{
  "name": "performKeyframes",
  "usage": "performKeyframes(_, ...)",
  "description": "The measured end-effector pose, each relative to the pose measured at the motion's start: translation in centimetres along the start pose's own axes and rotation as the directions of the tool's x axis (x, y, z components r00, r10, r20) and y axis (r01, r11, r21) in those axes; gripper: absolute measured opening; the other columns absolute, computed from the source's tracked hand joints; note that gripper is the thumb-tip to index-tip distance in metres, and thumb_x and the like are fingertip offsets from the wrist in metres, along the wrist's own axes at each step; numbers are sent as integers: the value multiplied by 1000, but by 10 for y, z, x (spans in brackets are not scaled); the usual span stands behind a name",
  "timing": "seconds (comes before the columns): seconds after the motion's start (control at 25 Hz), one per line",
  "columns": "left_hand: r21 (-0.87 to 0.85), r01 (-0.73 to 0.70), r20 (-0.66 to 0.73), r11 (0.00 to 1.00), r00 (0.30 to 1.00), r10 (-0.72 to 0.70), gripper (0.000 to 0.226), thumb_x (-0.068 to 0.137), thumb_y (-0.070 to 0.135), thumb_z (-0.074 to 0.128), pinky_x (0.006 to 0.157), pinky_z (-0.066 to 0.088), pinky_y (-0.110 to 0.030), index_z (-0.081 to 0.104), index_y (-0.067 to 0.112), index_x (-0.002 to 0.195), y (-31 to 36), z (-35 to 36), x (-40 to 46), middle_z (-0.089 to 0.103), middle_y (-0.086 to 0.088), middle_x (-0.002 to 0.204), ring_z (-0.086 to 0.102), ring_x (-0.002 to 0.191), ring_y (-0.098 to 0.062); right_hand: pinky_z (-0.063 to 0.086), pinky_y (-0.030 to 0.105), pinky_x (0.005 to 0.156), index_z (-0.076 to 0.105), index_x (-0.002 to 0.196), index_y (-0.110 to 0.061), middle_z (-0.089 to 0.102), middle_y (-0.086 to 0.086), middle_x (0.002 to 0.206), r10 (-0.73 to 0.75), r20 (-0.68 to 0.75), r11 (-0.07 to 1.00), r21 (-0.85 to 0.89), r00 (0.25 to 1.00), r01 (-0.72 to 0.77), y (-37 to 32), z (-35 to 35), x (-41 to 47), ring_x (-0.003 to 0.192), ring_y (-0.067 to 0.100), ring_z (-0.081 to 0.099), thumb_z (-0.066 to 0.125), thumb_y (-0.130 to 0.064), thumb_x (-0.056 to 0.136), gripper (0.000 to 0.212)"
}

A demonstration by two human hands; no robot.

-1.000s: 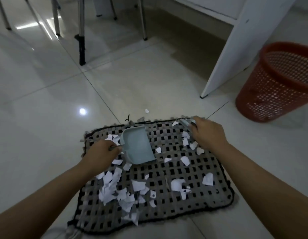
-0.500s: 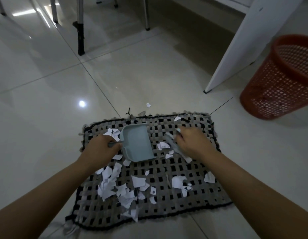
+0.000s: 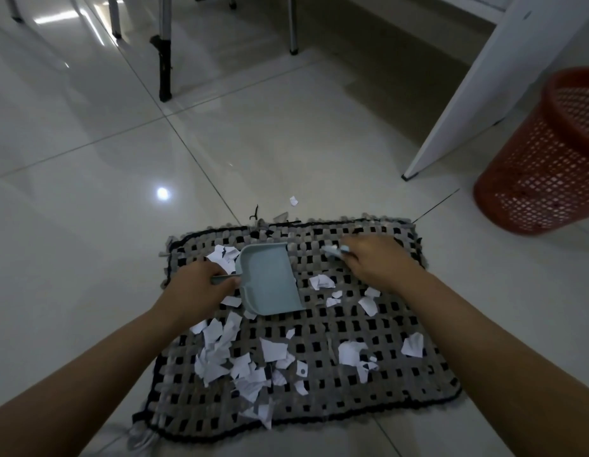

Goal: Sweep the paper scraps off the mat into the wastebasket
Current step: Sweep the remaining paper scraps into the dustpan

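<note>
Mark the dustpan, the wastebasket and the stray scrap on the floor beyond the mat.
dustpan (image 3: 270, 282), head view, middle of its tray.
wastebasket (image 3: 537, 179), head view, mesh wall.
stray scrap (image 3: 293, 200), head view, its centre, on the tile.

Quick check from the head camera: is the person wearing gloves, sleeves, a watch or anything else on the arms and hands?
Nothing worn shows. The left hand and right hand are bare, without gloves, and both forearms are uncovered up to the frame edge: no sleeves, watch, bracelet or visible rings. The picture is dim, so small items could be missed.
</note>
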State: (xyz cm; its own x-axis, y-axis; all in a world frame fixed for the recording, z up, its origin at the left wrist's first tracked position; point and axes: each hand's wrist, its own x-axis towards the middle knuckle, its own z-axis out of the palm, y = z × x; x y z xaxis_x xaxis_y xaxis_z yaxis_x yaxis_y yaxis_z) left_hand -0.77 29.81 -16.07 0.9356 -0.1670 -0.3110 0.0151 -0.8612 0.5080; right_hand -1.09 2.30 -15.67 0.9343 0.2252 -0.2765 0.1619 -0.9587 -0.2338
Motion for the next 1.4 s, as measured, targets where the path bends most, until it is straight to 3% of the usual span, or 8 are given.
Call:
performKeyframes(0.16, -7, -3, 1, 1000, 1000, 3, 38, 89, 32, 57, 44, 30, -19, 71, -3, 84, -4, 0, -2, 56, -9, 60, 44, 45, -10, 27, 27, 51, 57, 99, -6, 58, 12, 83, -84, 32, 994, 77, 996, 81, -19, -1, -31, 66, 21, 44, 39, -23, 96, 25)
performKeyframes(0.4, 2, -29, -6, 1000, 1000, 29, 33, 88, 28, 59, 45, 32, -22, 72, -3, 83, -6, 1, -8, 67, -20, 68, 47, 47, -15, 29, 29, 55, 57, 95, -2, 64, 19, 86, 218, -238, 976, 70, 946, -207, 8, -11, -10, 68, 27, 50, 41, -23, 95, 27)
performKeyframes(0.6, -1, 3, 2, 1000, 1000, -3, 29, 88, 29, 59, 44, 31, -19, 72, 4, 81, -6, -4, -11, 55, 3, 52, 47, 44, -8, 23, 26, 46, 55, 113, -6, 65, 16, 100, -56, 22, 998, -36, 998, 56, -27, 12, -13, 68, 23, 43, 37, -17, 96, 27)
performKeyframes(0.76, 3, -1, 5, 1000, 1000, 1, 30, 88, 29, 60, 44, 32, -20, 71, 3, 79, -8, -4, -12, 54, 2, 51, 46, 44, -11, 20, 23, 45, 55, 95, -5, 61, 14, 84, -146, 41, 989, 2, 988, 146, -43, 15, -40, 56, 21, 38, 37, -19, 96, 23)
performKeyframes(0.96, 21, -34, 41, 999, 999, 33, 26, 88, 28, 60, 45, 36, -20, 70, 9, 74, -10, -1, -16, 61, -2, 57, 51, 46, -12, 23, 27, 46, 56, 83, 1, 54, 14, 69, 293, -246, 956, 93, 924, -278, 7, -7, -52, 58, 24, 43, 42, -15, 93, 24)
performKeyframes(1.08, 47, -42, 52, 998, 998, 40, 25, 87, 30, 60, 46, 36, -20, 67, 15, 68, -14, 0, -18, 62, -3, 58, 51, 46, -12, 28, 30, 54, 57, 83, 7, 63, 26, 82, 475, -231, 878, 190, 849, -439, 24, 5, -58, 61, 25, 44, 44, -7, 90, 20)
performKeyframes(1.28, 54, -41, 60, 998, 997, 38, 30, 87, 30, 59, 49, 41, -22, 71, 7, 73, -17, 1, -18, 68, -13, 64, 51, 46, -17, 35, 29, 58, 57, 89, 3, 63, 21, 79, 306, -192, 935, 247, 933, -256, -21, 33, -56, 63, 25, 51, 38, -11, 94, 24)
performKeyframes(1.4, 43, -34, 61, 998, 998, 31, 30, 87, 31, 59, 48, 40, -22, 72, 6, 76, -19, -2, -21, 70, -15, 68, 57, 50, -22, 22, 29, 44, 43, 64, -11, 42, 5, 55, 168, -184, 950, 293, 968, -109, -51, 34, -53, 46, 21, 34, 38, -14, 96, 32)
